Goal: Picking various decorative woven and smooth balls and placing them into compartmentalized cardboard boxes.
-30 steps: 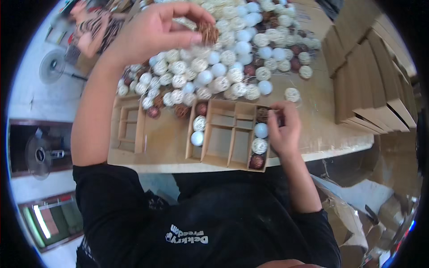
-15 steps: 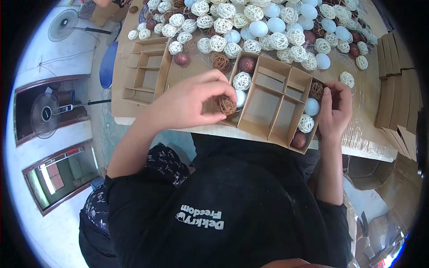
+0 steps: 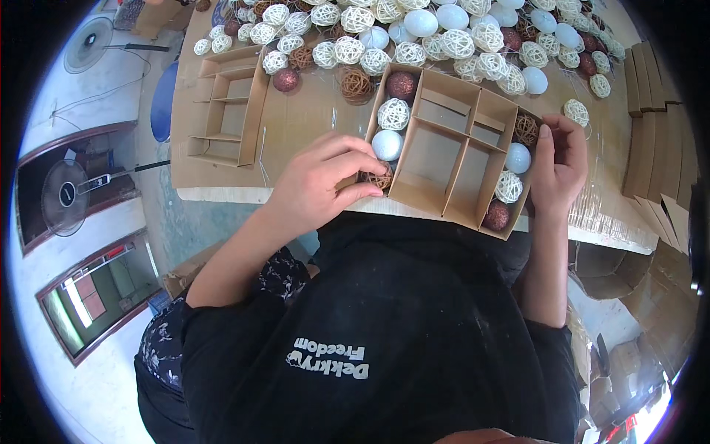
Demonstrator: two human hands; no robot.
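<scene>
A cardboard box with dividers (image 3: 431,157) lies at the table's front edge. My left hand (image 3: 324,176) grips a brown wicker ball (image 3: 379,177) at the near end of the box's left compartment. Beyond it in that column are a pale blue ball (image 3: 387,145), a white wicker ball (image 3: 393,114) and a dark red glitter ball (image 3: 401,86). My right hand (image 3: 560,164) holds the box's right wall, thumb near the top edge. The right column holds another brown wicker ball (image 3: 526,129), a pale blue ball, a white wicker ball and a red glitter ball.
A heap of string-linked balls (image 3: 444,37) covers the far side of the table. Another divided box (image 3: 229,107) lies to the left. Folded cardboard pieces (image 3: 654,133) are stacked at the right, and a loose white wicker ball (image 3: 576,112) lies near them.
My left hand has lowered the brown wicker ball into the near end of the left compartment, uncovering more of the pale blue ball. My right hand stays on the box.
</scene>
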